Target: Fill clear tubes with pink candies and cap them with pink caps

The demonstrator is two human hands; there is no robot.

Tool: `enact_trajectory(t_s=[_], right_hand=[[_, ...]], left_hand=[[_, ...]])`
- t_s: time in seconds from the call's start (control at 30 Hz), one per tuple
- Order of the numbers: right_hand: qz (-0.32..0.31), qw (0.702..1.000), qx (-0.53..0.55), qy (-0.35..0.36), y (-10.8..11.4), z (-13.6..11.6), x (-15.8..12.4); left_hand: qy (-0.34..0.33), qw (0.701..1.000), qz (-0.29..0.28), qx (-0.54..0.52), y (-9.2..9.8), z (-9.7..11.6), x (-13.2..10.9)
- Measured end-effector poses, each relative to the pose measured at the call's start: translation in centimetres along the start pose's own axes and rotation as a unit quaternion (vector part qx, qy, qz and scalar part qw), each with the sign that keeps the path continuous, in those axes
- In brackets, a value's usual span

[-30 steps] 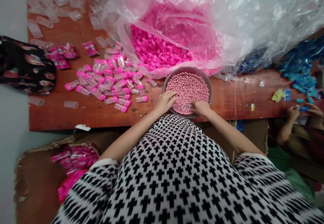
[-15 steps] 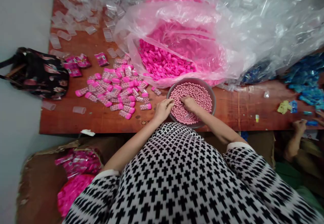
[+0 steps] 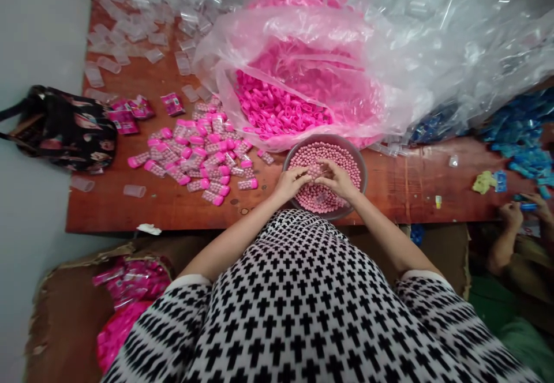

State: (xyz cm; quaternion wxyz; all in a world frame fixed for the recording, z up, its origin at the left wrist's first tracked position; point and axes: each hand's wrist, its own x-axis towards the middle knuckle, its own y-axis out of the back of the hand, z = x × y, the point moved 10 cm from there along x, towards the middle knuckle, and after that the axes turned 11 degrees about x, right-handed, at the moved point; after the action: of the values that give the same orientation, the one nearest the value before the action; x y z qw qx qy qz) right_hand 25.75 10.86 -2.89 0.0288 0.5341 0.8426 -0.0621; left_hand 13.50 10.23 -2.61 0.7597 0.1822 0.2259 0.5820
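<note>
My left hand and my right hand meet above a grey bowl of small pink balls. Between their fingertips is a small clear container, with pink showing through it; the fingers cover part of it. Both hands are closed around it. Left of the bowl lies a pile of clear containers with pink caps, filled with pink balls. Behind the bowl, a large plastic bag lies open, with many loose pink caps inside.
Loose clear containers lie at the table's back left. Pink packets and a black patterned bag are at the left. Blue pieces lie far right, near another person's hands. A cardboard box stands below the table.
My right hand has come up out of the pink balls to meet my left hand, which has shifted right over the bowl. The other person's hands now hold a blue piece.
</note>
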Motion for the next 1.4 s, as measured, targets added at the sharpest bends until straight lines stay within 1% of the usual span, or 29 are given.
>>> enact_trajectory(t_s=[0.1, 0.2, 0.3, 0.37, 0.43, 0.5, 0.57, 0.67, 0.73, 0.8, 0.9, 0.97, 1.0, 1.1, 1.17, 1.23, 1.27, 1.3, 1.33, 1.4], right_hand=[[-0.047, 0.992, -0.098, 0.058, -0.1, -2.6, -0.1], [-0.073, 0.985, -0.137, 0.081, -0.4, -3.6, -0.1], [-0.068, 0.984, -0.15, 0.072, -0.4, -3.2, -0.3], [-0.058, 0.989, -0.129, 0.041, 0.0, -2.0, -0.5], [-0.052, 0.992, -0.115, 0.0, 0.7, -0.7, -0.4], [-0.054, 0.986, -0.16, -0.018, 1.5, -0.1, 0.3], [-0.052, 0.966, -0.255, 0.003, 2.1, -0.9, 2.0], [-0.035, 0.932, -0.357, 0.049, 2.1, -3.3, 6.4], [-0.027, 0.919, -0.39, 0.056, 1.4, -4.5, 10.1], [-0.028, 0.902, -0.427, 0.047, 0.2, -4.9, 13.7], [-0.079, 0.874, -0.48, 0.011, -3.2, -3.6, 18.0], [-0.11, 0.853, -0.509, -0.026, -5.4, -2.0, 19.7], [-0.113, 0.842, -0.525, -0.048, -6.2, -1.1, 20.3], [-0.093, 0.812, -0.566, -0.11, -7.2, 0.9, 21.3], [-0.088, 0.802, -0.577, -0.125, -7.4, 1.6, 21.6], [-0.086, 0.808, -0.572, -0.117, -7.2, 1.6, 21.7], [-0.081, 0.819, -0.558, -0.107, -6.8, 1.4, 21.8], [-0.069, 0.838, -0.533, -0.094, -6.3, 1.0, 21.8], [-0.048, 0.865, -0.493, -0.08, -5.5, 0.4, 21.8], [0.013, 0.933, -0.354, -0.055, -3.5, -0.9, 21.3]], left_hand=[[-0.031, 0.999, -0.028, -0.02, -0.2, 0.4, 0.1], [-0.047, 0.998, -0.043, -0.022, -0.2, 0.7, 0.2], [-0.048, 0.998, -0.044, -0.009, -0.1, 0.8, 0.0], [-0.038, 0.998, -0.042, 0.002, -0.1, 0.6, -0.1], [-0.007, 0.999, -0.038, -0.009, -0.2, -0.1, -0.4], [0.047, 0.996, -0.04, -0.06, -0.5, -1.4, -0.8], [0.095, 0.985, -0.048, -0.138, -1.1, -2.6, -1.3], [0.118, 0.959, -0.052, -0.251, -1.3, -3.1, -1.8], [0.13, 0.941, -0.044, -0.311, -0.9, -3.2, -2.0], [0.144, 0.924, -0.036, -0.354, -0.2, -3.3, -2.1], [0.158, 0.907, -0.022, -0.389, 1.0, -3.5, -2.2], [0.165, 0.903, -0.013, -0.396, 1.6, -3.9, -2.3], [0.168, 0.903, -0.006, -0.396, 2.0, -4.1, -2.3], [0.169, 0.904, 0.021, -0.393, 2.9, -4.7, -2.4], [0.172, 0.903, 0.04, -0.391, 3.4, -5.2, -2.5], [0.175, 0.901, 0.057, -0.392, 4.0, -5.5, -2.6], [0.177, 0.899, 0.066, -0.395, 4.3, -5.7, -2.6], [0.178, 0.896, 0.076, -0.399, 4.6, -5.9, -2.6], [0.179, 0.892, 0.088, -0.405, 5.0, -6.0, -2.6], [0.176, 0.884, 0.119, -0.417, 6.0, -6.2, -2.4]])
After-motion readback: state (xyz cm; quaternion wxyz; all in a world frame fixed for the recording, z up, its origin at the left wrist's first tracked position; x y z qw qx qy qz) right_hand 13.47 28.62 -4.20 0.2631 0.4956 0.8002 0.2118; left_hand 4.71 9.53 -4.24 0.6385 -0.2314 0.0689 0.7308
